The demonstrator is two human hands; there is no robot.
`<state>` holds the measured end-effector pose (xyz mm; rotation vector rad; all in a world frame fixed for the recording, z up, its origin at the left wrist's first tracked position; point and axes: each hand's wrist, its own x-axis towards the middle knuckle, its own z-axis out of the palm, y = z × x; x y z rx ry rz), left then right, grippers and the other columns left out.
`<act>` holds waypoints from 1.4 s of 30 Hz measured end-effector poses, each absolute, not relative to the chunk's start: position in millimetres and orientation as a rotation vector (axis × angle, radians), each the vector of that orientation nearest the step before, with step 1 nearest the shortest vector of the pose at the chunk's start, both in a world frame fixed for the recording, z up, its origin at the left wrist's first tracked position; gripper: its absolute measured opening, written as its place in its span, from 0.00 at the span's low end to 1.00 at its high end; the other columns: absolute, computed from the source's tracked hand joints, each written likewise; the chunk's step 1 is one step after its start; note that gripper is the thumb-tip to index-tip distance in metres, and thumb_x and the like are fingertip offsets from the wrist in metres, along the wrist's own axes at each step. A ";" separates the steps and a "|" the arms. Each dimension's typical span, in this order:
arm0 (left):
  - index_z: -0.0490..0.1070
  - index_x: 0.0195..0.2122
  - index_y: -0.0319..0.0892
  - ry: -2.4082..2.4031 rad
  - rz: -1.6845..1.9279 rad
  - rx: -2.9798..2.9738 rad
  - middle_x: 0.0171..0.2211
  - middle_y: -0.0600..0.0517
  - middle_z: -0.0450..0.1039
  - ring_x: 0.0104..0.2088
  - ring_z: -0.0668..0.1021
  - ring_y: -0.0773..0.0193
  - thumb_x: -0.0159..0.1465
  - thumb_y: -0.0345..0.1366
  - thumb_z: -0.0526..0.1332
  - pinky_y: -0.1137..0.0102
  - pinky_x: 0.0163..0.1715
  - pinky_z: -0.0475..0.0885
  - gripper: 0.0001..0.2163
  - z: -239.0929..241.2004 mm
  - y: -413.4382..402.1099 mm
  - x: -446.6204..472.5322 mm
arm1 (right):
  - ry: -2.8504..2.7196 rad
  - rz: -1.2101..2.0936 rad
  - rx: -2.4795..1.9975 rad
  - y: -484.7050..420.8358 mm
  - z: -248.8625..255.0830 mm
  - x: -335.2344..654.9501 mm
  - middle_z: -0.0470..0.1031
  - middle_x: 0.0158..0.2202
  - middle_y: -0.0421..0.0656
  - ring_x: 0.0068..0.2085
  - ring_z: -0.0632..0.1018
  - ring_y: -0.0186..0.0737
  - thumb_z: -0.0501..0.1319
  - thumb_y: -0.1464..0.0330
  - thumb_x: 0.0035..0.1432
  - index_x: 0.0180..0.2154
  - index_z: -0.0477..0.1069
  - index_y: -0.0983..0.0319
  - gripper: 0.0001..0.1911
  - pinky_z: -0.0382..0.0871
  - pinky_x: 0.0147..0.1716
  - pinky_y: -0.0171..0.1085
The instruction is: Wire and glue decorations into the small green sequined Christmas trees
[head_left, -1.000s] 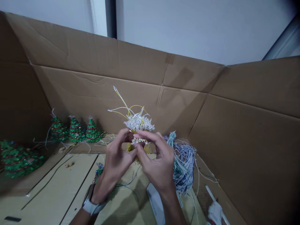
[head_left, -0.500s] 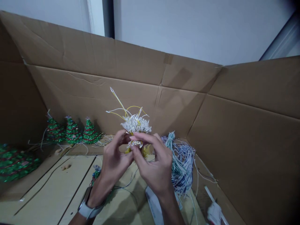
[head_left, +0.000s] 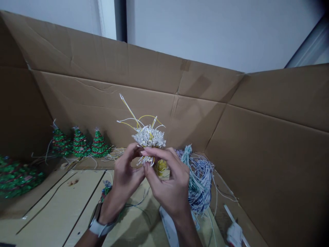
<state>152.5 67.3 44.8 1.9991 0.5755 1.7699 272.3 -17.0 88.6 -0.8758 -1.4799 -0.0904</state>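
Two narrow pinches, left hand (head_left: pixel 125 180) and right hand (head_left: pixel 168 181) closed on a dense white-beaded bundle of yellow wires (head_left: pixel 148 136). Fingertips (head_left: pixel 144 152) tight against its underside.

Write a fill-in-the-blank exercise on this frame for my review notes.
A white-strapped wristwatch sits on the person's ____ wrist. The left hand and right hand grip a bundle of white-beaded wires whose loose strands are white and ____. A row of ____ small green tinsel trees stands against the brown cardboard wall.

Missing words: left; yellow; three.
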 end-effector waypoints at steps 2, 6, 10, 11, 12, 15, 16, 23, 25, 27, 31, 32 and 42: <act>0.73 0.51 0.47 0.577 1.773 2.015 0.45 0.53 0.84 0.42 0.86 0.63 0.64 0.24 0.67 0.71 0.41 0.83 0.17 46.4 66.9 152.3 | -1.477 -0.094 -0.875 -17.1 89.1 272.2 0.88 0.47 0.39 0.45 0.85 0.38 0.67 0.80 0.65 0.55 0.80 0.54 0.21 0.82 0.48 0.43; 0.73 0.52 0.47 0.591 1.775 2.056 0.46 0.54 0.84 0.42 0.86 0.64 0.65 0.24 0.68 0.72 0.42 0.83 0.17 48.7 66.3 151.3 | -1.475 -0.111 -0.870 -17.0 89.6 272.2 0.88 0.47 0.37 0.45 0.85 0.37 0.67 0.81 0.65 0.55 0.80 0.54 0.22 0.80 0.50 0.41; 0.74 0.54 0.47 0.577 1.769 2.058 0.47 0.54 0.85 0.43 0.87 0.65 0.64 0.25 0.69 0.74 0.44 0.83 0.19 47.3 67.2 151.1 | -1.465 -0.102 -0.886 -16.9 89.0 273.4 0.88 0.47 0.37 0.44 0.84 0.36 0.67 0.81 0.65 0.55 0.80 0.55 0.22 0.80 0.49 0.41; 0.74 0.55 0.47 0.574 1.769 2.056 0.47 0.54 0.85 0.43 0.87 0.65 0.64 0.25 0.69 0.74 0.44 0.83 0.19 46.8 67.7 151.3 | -1.464 -0.098 -0.889 -16.8 88.8 273.7 0.88 0.47 0.37 0.45 0.84 0.37 0.67 0.81 0.65 0.55 0.80 0.55 0.22 0.80 0.49 0.41; 0.74 0.55 0.47 0.570 1.772 2.055 0.47 0.54 0.85 0.43 0.87 0.65 0.64 0.25 0.70 0.74 0.44 0.83 0.19 46.6 68.1 151.5 | -1.464 -0.097 -0.887 -16.6 88.7 273.9 0.88 0.47 0.37 0.45 0.84 0.37 0.67 0.81 0.65 0.55 0.80 0.54 0.22 0.80 0.49 0.41; 0.75 0.54 0.47 0.564 1.778 2.059 0.46 0.55 0.85 0.43 0.87 0.65 0.64 0.25 0.69 0.75 0.44 0.83 0.18 46.9 68.7 152.0 | -1.468 -0.101 -0.883 -16.2 88.7 273.9 0.88 0.47 0.38 0.44 0.84 0.38 0.66 0.81 0.65 0.55 0.80 0.54 0.22 0.80 0.48 0.42; 0.75 0.53 0.47 0.561 1.776 2.059 0.46 0.55 0.85 0.43 0.87 0.66 0.64 0.25 0.69 0.75 0.44 0.82 0.18 47.1 68.7 152.0 | -1.470 -0.106 -0.881 -16.2 88.8 273.8 0.88 0.47 0.38 0.44 0.84 0.38 0.66 0.81 0.65 0.55 0.80 0.54 0.22 0.80 0.48 0.43; 0.74 0.56 0.47 0.574 1.742 2.048 0.49 0.53 0.85 0.45 0.87 0.65 0.65 0.26 0.70 0.74 0.46 0.82 0.19 45.5 68.4 150.7 | -1.458 -0.085 -0.885 -16.3 88.1 273.7 0.87 0.47 0.38 0.44 0.84 0.38 0.66 0.81 0.65 0.55 0.80 0.54 0.22 0.81 0.47 0.42; 0.74 0.56 0.47 0.574 1.743 2.048 0.48 0.54 0.85 0.44 0.87 0.65 0.64 0.26 0.70 0.75 0.46 0.82 0.20 45.1 68.7 150.4 | -1.457 -0.083 -0.893 -16.3 87.4 274.1 0.87 0.47 0.38 0.45 0.84 0.38 0.67 0.80 0.66 0.55 0.80 0.54 0.21 0.81 0.47 0.42; 0.74 0.56 0.47 0.570 1.740 2.045 0.48 0.55 0.85 0.44 0.86 0.66 0.64 0.26 0.71 0.75 0.45 0.82 0.20 45.1 68.8 150.4 | -1.458 -0.089 -0.896 -16.1 86.8 274.6 0.87 0.47 0.38 0.45 0.84 0.38 0.67 0.79 0.66 0.54 0.80 0.54 0.20 0.81 0.48 0.43; 0.74 0.55 0.48 0.573 1.725 2.054 0.46 0.55 0.84 0.43 0.86 0.66 0.66 0.28 0.71 0.75 0.45 0.81 0.19 45.6 68.2 149.7 | -1.458 -0.075 -0.886 -14.9 85.9 275.1 0.87 0.46 0.39 0.44 0.85 0.39 0.67 0.78 0.67 0.54 0.80 0.54 0.19 0.81 0.48 0.44; 0.74 0.55 0.48 0.571 1.721 2.057 0.46 0.55 0.84 0.43 0.86 0.66 0.66 0.28 0.71 0.74 0.45 0.81 0.18 45.6 68.0 149.5 | -1.457 -0.071 -0.885 -14.6 85.4 275.2 0.87 0.46 0.39 0.44 0.85 0.39 0.67 0.78 0.67 0.54 0.81 0.54 0.19 0.81 0.48 0.44; 0.72 0.56 0.48 0.568 1.716 2.063 0.45 0.55 0.83 0.44 0.86 0.64 0.67 0.29 0.71 0.73 0.45 0.80 0.19 44.0 68.1 150.4 | -1.448 -0.028 -0.889 -14.2 79.7 275.6 0.86 0.48 0.39 0.47 0.85 0.40 0.68 0.78 0.67 0.55 0.81 0.52 0.20 0.82 0.50 0.44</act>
